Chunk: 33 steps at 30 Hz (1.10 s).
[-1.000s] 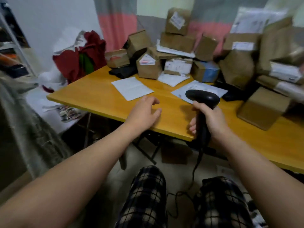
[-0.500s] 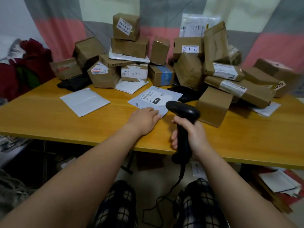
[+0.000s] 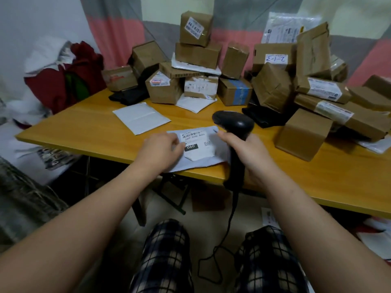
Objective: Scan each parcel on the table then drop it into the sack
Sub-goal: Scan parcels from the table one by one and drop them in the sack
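White mailer (image 3: 201,163) seems light and floppy, best pinched by its edge; left hand (image 3: 160,151) rests loose fingers on it, right hand (image 3: 247,153) grips the scanner (image 3: 234,123).

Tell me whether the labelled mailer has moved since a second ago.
Yes. The mailer has slid away from the pile to the table's near edge, under the left hand.

Dim, warm room light; soft shadows sit under the boxes (image 3: 302,134) beyond the right hand (image 3: 249,153); a faint sheen on the scanner (image 3: 234,123) it holds; label (image 3: 195,140) by the left hand (image 3: 160,151) reads sharp; table (image 3: 84,123) edge bows with the wide lens; outer corners smear and blur.
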Motion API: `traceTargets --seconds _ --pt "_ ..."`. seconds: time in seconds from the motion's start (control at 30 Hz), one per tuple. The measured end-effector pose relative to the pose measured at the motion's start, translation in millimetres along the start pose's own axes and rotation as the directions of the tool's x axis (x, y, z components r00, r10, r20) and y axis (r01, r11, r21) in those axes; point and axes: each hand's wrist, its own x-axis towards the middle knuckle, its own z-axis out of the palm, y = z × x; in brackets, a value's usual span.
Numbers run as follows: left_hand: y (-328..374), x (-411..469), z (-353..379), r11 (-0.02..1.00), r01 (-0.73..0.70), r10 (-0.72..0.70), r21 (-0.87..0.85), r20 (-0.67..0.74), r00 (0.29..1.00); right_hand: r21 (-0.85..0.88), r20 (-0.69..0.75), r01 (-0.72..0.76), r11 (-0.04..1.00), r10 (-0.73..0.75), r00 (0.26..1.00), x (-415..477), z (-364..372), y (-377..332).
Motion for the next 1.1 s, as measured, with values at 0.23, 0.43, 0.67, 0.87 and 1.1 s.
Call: traceTargets --seconds 0.23,0.43,0.67,0.87,1.1 --pt "11 40 -7 0.945 0.321 -0.325 0.059 0.262 0.909 -0.176 0.065 -0.087 0.981 0.099 0.993 10 20 17" --pt "2 40 -3 0.91 0.342 -0.268 -0.234 0.297 0.916 -0.34 0.018 0.049 0.939 -0.046 0.999 -4 19 35" --pt "1 26 -2 0.833 -0.032 -0.069 -0.552 -0.161 0.984 -0.175 -0.038 0.154 0.972 -0.163 0.986 -10 17 43" --pt "18 8 -14 0.623 -0.23 -0.012 -0.747 -0.303 0.953 0.354 0.023 0.106 0.929 -0.122 0.992 -14 12 19" --pt "20 19 -55 0.465 -0.131 -0.14 -0.876 -0.219 0.966 0.148 -0.047 0.286 0.947 -0.282 0.958 -3 8 12"
